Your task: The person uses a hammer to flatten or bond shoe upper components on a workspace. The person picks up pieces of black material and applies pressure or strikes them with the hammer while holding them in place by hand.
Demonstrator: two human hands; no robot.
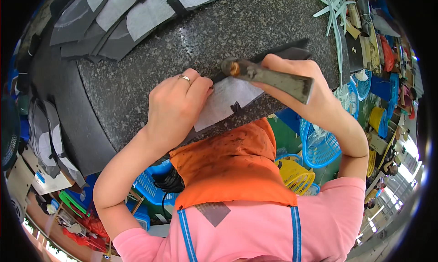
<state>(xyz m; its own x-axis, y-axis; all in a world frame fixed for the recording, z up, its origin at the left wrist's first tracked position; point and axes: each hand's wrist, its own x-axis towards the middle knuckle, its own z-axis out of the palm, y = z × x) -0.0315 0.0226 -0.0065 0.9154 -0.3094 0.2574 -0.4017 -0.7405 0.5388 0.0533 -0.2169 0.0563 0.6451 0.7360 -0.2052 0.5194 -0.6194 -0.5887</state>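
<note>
A black sheet piece with a pale grey-white backing (230,102) lies at the near edge of the dark speckled stone slab. My left hand (175,104), a ring on one finger, rests over its left end, fingers bent and pinched together on its upper edge. My right hand (296,79) is closed on a hammer, whose worn metal head (278,81) covers part of that hand and of the piece. The hammer's handle is mostly hidden beneath the head. A small black tab (236,108) shows on the pale backing.
Similar black and pale pieces (150,15) are stacked at the far left; others (48,134) hang beside the slab (191,43). Pale green strips (335,15) lie at the far right. Blue baskets (319,145) and a yellow basket (294,175) stand below. An orange apron (232,170) covers my lap.
</note>
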